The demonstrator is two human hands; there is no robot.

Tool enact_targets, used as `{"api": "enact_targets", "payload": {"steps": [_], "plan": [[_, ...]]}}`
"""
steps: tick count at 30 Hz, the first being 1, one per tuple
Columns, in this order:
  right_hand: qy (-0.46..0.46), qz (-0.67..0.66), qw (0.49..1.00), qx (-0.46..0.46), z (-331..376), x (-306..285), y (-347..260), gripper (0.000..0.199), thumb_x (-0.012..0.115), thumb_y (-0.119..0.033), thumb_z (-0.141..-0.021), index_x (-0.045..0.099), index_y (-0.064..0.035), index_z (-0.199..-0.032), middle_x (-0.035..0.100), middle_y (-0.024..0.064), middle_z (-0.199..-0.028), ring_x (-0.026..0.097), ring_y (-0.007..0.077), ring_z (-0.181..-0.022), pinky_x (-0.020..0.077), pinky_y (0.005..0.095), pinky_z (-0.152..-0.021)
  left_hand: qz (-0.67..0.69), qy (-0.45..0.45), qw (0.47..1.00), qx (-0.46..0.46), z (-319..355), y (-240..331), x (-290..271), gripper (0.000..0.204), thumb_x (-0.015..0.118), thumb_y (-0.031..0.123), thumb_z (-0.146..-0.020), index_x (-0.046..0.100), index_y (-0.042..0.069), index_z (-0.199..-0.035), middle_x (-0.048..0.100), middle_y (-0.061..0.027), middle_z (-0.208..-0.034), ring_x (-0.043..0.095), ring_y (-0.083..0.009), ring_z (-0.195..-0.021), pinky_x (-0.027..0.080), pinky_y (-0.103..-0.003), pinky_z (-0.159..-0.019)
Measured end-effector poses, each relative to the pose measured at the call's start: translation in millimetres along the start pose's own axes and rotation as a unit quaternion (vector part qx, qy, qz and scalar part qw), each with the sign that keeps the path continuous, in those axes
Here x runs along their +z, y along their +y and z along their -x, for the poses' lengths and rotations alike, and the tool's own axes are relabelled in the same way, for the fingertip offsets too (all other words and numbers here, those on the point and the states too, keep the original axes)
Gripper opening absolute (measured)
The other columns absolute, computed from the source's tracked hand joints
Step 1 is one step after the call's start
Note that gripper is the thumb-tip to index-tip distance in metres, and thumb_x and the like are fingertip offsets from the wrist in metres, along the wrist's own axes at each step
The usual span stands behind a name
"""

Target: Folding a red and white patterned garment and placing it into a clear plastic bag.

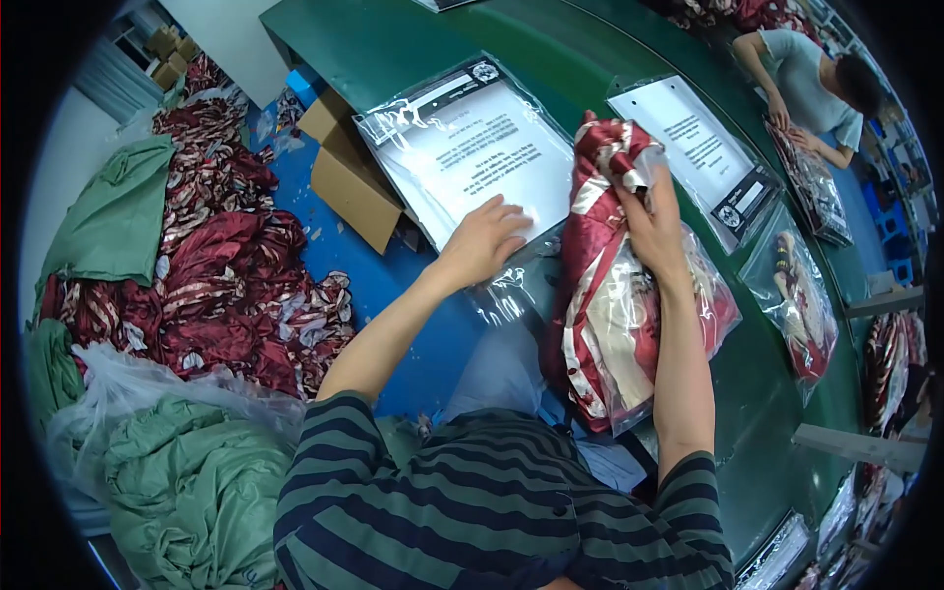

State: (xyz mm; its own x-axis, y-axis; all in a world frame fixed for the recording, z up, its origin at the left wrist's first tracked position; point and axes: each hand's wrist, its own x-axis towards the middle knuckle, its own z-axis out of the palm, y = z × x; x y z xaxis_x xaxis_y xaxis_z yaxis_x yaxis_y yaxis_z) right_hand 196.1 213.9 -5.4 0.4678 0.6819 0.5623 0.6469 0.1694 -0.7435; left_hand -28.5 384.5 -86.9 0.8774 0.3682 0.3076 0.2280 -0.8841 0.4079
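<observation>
Green worktable point(413, 39) curves ahead, heaps of red fabric point(226, 285) on the floor. Red-and-cream folded cloth point(600, 197) sits partly inside its clear bag point(639, 364), top protruding, unsealed. My right hand point(654, 231) clamps that top; my left hand point(484, 241) lies flat, fingers together, on the stack of empty bags point(472, 138).

Green table point(393, 39): clear bag stack point(472, 147), red fabric bundle point(615, 295), packed bags point(801, 305).

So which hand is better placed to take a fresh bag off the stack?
Left. The left hand already rests flat on the stack of clear plastic printed bags; the right hand is busy gripping the red-and-cream satin cloth.
</observation>
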Motion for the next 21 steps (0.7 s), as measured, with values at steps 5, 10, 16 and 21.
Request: {"api": "enact_targets", "payload": {"steps": [5,10,16,21], "plan": [[-0.082,0.042,0.995,-0.022,6,19,20,0.031,0.061,-0.005,-0.089,0.053,-0.0020,-0.118,0.055,0.0150,-0.113,0.054,0.0311,-0.096,0.0441,0.0367,-0.090,-0.014,0.001,1.000,0.002,-17,-6,5,0.027,0.068,0.029,-0.095,0.074,0.013,-0.116,0.068,-0.0048,-0.127,0.048,-0.0351,-0.138,0.039,-0.046,-0.113],[-0.142,0.066,0.987,-0.025,19,20,18,0.032,0.060,-0.005,-0.089,0.051,-0.0019,-0.119,0.054,0.0158,-0.113,0.055,0.0327,-0.098,0.0443,0.0374,-0.089,0.187,0.083,0.971,-0.127,-40,-12,-1,0.019,0.067,0.022,-0.094,0.077,0.009,-0.105,0.076,-0.0042,-0.111,0.057,-0.0340,-0.129,0.045,-0.046,-0.105],[-0.259,0.141,0.954,-0.043,32,26,-2,0.035,0.059,-0.005,-0.089,0.049,-0.0026,-0.122,0.052,0.0180,-0.112,0.055,0.0357,-0.097,0.0450,0.0390,-0.087,0.234,0.226,0.940,-0.100,-63,0,-21,0.019,0.065,0.019,-0.096,0.077,0.008,-0.106,0.076,-0.0043,-0.112,0.054,-0.0352,-0.132,0.041,-0.043,-0.113],[-0.295,0.227,0.928,-0.030,21,53,-11,0.037,0.056,-0.009,-0.090,0.045,-0.0030,-0.125,0.050,0.0210,-0.107,0.055,0.0408,-0.091,0.0467,0.0438,-0.080,0.328,0.199,0.915,-0.126,-64,7,-23,0.021,0.064,0.018,-0.096,0.078,0.006,-0.106,0.076,-0.0058,-0.113,0.050,-0.0350,-0.137,0.035,-0.041,-0.119]]}}
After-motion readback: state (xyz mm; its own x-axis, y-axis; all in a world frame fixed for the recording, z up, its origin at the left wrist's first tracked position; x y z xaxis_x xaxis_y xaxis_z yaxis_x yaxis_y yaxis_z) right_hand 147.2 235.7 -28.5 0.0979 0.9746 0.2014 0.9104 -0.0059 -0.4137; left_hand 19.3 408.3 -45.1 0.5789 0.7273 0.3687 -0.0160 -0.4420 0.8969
